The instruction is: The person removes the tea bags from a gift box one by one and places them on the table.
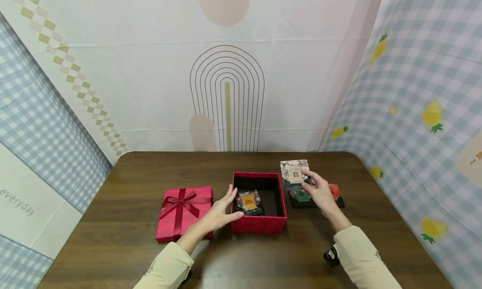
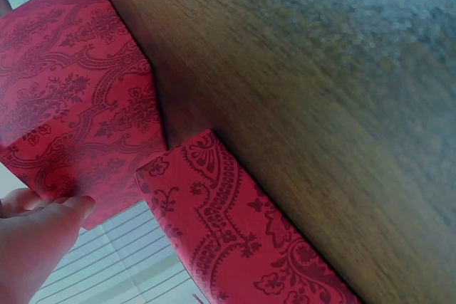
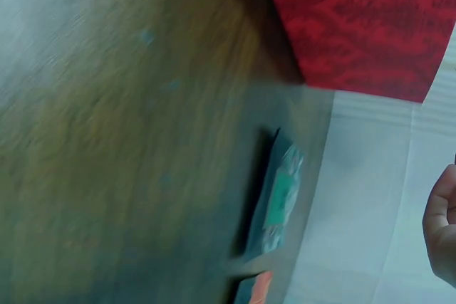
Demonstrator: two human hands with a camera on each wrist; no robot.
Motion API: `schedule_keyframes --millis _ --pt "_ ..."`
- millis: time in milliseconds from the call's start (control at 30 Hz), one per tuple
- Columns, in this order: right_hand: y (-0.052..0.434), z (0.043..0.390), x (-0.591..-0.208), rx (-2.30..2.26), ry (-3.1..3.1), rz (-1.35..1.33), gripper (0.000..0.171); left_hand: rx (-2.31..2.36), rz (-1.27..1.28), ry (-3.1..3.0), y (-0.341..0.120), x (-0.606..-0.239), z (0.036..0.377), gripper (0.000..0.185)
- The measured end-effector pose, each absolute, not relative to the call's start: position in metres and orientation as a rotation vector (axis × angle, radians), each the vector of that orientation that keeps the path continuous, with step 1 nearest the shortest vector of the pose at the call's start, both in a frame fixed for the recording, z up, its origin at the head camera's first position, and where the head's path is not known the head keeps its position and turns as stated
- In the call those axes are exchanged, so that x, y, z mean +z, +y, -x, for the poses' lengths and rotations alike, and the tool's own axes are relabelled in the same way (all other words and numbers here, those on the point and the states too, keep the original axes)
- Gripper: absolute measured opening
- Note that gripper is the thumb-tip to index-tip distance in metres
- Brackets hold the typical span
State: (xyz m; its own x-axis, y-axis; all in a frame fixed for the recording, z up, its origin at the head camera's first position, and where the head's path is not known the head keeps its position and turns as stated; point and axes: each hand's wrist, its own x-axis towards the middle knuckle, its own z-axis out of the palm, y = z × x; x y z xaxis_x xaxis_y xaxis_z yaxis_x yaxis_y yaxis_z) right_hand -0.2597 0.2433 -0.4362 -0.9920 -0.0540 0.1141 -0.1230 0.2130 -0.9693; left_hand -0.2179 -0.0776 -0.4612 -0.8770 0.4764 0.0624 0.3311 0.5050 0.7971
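Red open box point(image 1: 259, 225) sits centre-low in the head frame on the dark wood table point(image 1: 124, 239), one black packet with an orange label point(image 1: 249, 202) inside it. Left hand point(image 1: 222, 211) rests against the box's left wall, fingers straight and relaxed, gripping nothing. Right hand point(image 1: 320, 190), right of centre, pinches a pale patterned packet point(image 1: 295, 172) lifted above a green-labelled packet point(image 1: 301, 197) and a red-labelled one point(image 1: 334, 192) (both partly covered by the hand, print unreadable). Lid with ribbon bow point(image 1: 184, 211) lies left of the box. Both wrist views are blurred; the right one shows only a finger edge.
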Motion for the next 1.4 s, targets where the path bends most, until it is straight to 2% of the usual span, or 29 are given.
schedule_keyframes --millis 533,1067,1400 --pt "0.3 0.26 -0.46 1.835 -2.325 0.018 0.042 1.311 -0.682 2.569 -0.078 -0.459 0.218 0.078" --pt "0.384 0.262 -0.488 1.166 -2.619 0.403 0.033 1.32 -0.687 2.553 -0.078 -0.463 0.218 0.078" --pt "0.409 0.262 -0.494 1.032 -2.714 0.509 0.037 1.322 -0.702 2.571 -0.078 -0.464 0.219 0.077"
